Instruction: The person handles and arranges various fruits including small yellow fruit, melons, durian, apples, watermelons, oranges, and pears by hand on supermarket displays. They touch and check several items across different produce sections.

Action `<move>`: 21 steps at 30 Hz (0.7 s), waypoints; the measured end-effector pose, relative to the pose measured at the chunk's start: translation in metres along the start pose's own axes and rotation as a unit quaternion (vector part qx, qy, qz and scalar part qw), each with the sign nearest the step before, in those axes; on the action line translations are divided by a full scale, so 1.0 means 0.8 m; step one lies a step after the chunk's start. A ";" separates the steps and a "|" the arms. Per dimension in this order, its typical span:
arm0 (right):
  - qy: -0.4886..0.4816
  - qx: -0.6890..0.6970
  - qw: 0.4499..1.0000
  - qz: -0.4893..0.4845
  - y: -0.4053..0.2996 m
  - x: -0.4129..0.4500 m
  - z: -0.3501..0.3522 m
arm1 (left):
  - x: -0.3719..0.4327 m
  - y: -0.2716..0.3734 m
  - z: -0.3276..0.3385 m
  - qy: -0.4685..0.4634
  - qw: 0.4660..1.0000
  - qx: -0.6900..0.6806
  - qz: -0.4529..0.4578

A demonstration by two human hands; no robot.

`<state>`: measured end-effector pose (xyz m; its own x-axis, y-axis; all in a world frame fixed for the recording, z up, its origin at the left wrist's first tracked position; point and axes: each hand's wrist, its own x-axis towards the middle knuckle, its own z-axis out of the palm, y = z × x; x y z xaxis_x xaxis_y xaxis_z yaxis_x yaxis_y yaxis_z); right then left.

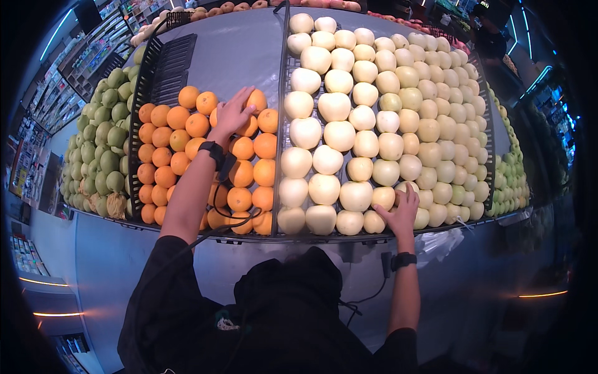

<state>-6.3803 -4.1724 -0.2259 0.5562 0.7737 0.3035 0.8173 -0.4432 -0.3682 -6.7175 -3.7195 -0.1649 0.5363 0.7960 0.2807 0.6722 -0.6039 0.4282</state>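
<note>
My left hand [235,113] reaches over the upper rows of oranges [197,125], its fingertips touching an orange [256,100] beside the black divider. Its palm hides part of the oranges beneath. My right hand [400,209] rests at the front rows of pale yellow round fruit [357,196], thumb and fingers spread around one fruit near the front edge; whether it grips that fruit I cannot tell. Both wrists wear black bands with cables.
Black plastic dividers [279,140] separate the fruit sections. Green fruit [110,135] is piled at the left, more green fruit [509,175] at the far right. A black slatted tray [172,70] lies behind the oranges. A clear plastic bag [438,244] hangs at the front edge.
</note>
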 end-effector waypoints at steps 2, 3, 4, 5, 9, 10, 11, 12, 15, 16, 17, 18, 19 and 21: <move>0.004 -0.006 1.000 0.000 0.001 -0.003 0.000 | 0.010 0.000 0.000 -0.030 0.999 -0.026 -0.011; 0.004 -0.008 1.000 -0.002 0.001 -0.004 0.001 | 0.013 -0.015 0.002 -0.026 0.999 -0.026 -0.009; 0.007 -0.004 1.000 -0.007 -0.004 -0.002 0.006 | 0.013 -0.039 -0.001 -0.010 0.999 -0.052 0.004; 0.009 0.005 1.000 -0.018 -0.011 0.001 0.013 | 0.011 -0.061 -0.006 0.007 0.997 -0.076 0.017; 0.019 -0.015 1.000 -0.014 0.000 -0.008 0.009 | 0.009 -0.017 -0.004 -0.049 0.994 -0.001 -0.098; 0.022 -0.013 1.000 -0.012 0.000 -0.010 0.007 | 0.006 -0.003 -0.005 -0.049 0.995 -0.002 -0.083; 0.026 -0.014 1.000 -0.008 0.001 -0.011 0.004 | 0.007 0.011 -0.007 -0.073 0.994 -0.008 -0.075; 0.029 -0.025 0.999 -0.013 0.000 -0.010 0.003 | 0.011 0.017 -0.008 -0.078 0.994 -0.032 -0.072; 0.039 -0.033 0.998 -0.023 -0.005 -0.009 0.004 | 0.023 0.027 0.002 -0.048 0.988 -0.142 -0.037; 0.041 -0.031 0.998 -0.027 -0.007 -0.008 0.005 | 0.027 0.028 0.009 -0.016 0.974 -0.226 -0.007; 0.044 -0.032 0.998 -0.030 -0.012 -0.007 0.008 | 0.028 0.024 0.013 -0.012 0.974 -0.227 -0.005; 0.042 -0.024 0.998 -0.031 -0.015 -0.009 0.011 | 0.028 0.024 0.019 -0.022 0.956 -0.293 0.000; 0.039 -0.016 0.999 -0.034 -0.017 -0.010 0.014 | 0.026 0.022 0.024 -0.031 0.933 -0.358 0.005; 0.041 -0.018 0.998 -0.040 -0.016 -0.012 0.015 | 0.022 0.024 0.028 -0.022 0.946 -0.324 0.019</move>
<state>-6.3979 -4.1691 -0.2346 0.4980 0.7679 0.4028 0.8638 -0.3983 -0.3087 -6.6835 -3.7182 -0.1707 0.5838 0.7631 0.2772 0.2053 -0.4690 0.8590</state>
